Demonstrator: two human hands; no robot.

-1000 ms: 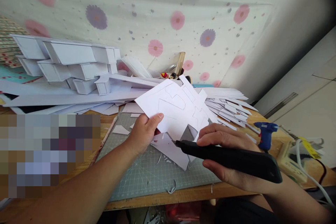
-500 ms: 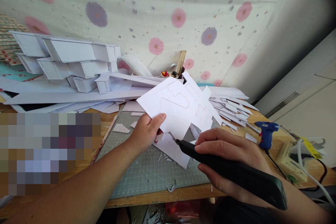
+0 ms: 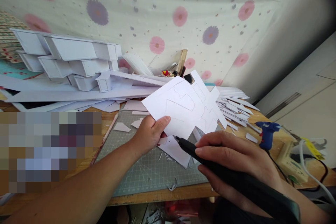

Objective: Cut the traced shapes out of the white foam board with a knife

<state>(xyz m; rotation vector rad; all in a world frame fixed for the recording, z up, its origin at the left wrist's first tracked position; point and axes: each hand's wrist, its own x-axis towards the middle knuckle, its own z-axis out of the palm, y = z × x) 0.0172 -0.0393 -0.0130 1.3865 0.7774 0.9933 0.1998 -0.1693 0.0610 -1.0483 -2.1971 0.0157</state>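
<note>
Grey mat [image 3: 139, 176] lies beneath the raised white sheet [image 3: 178, 106], pinched by the left hand [image 3: 149, 134] and shifted rightward since earlier; the right hand [image 3: 231, 161] grasps a black cutter [image 3: 223, 173], its tail lower now. Behind, a tub [image 3: 166, 76] holds red and yellow bits [image 3: 166, 72].

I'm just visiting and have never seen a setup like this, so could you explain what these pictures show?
There is no robot here: these are a person's bare hands, and every picture comes from one camera worn on the head, looking forward and down. The left hand holds a white sheet with drawn outlines; the right hand holds a black pointed tool. Below lies a gridded mat on a wooden table, with white strips and a blue glue gun to the right. One patch is pixelated.
</note>
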